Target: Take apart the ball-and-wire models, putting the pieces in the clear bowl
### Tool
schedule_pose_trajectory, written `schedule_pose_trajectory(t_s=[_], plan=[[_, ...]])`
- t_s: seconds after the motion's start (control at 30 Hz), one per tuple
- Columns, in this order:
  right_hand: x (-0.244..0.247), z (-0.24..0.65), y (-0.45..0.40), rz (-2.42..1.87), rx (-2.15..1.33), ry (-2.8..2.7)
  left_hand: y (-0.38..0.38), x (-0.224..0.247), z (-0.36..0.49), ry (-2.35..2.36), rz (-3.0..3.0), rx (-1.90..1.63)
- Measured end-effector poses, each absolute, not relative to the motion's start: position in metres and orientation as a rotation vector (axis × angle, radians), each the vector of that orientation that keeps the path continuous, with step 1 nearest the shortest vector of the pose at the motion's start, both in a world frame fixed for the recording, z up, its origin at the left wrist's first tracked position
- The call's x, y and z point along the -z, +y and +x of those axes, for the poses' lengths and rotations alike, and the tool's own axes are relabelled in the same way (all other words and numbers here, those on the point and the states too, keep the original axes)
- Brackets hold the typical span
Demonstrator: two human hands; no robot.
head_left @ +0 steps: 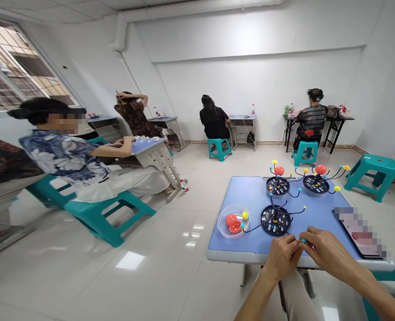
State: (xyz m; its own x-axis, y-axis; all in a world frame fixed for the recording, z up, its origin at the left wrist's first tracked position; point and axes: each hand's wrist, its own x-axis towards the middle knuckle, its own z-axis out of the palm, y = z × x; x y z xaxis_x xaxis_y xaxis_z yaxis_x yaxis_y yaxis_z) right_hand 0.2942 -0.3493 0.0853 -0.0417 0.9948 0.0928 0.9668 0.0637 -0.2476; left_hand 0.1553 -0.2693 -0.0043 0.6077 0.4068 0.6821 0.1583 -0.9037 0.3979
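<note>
At the front edge of the blue table (247, 187), my left hand (283, 255) is closed at the end of a dark arm of the nearest black-based model (275, 220). Beside it, my right hand (321, 249) pinches a small light-blue ball (303, 240). The fingertips of both hands almost meet. Thin curved arms with small coloured balls rise from the model. A clear round dish (221, 226) to its left holds red pieces (231, 220) and a yellow ball (244, 215).
Two similar models (277, 186) (316, 185) with red balls stand at the table's back. A phone (361, 234) lies at the right edge. Teal stools (373, 167) are nearby. A person (63, 156) sits to the left; others sit at desks further off.
</note>
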Motion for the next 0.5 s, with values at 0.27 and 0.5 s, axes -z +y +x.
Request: schedule_pose_trajectory(t_s=[0.27, 0.5], plan=[[-0.088, 0.294, -0.339, -1.952, -0.177, -2.042, -0.268, 0.005, 0.152, 0.423, 2.454, -1.108], [-0.081, 0.293, -0.334, -1.908, 0.001, -2.082, -0.266, 0.009, 0.153, 0.452, 2.443, -1.104]])
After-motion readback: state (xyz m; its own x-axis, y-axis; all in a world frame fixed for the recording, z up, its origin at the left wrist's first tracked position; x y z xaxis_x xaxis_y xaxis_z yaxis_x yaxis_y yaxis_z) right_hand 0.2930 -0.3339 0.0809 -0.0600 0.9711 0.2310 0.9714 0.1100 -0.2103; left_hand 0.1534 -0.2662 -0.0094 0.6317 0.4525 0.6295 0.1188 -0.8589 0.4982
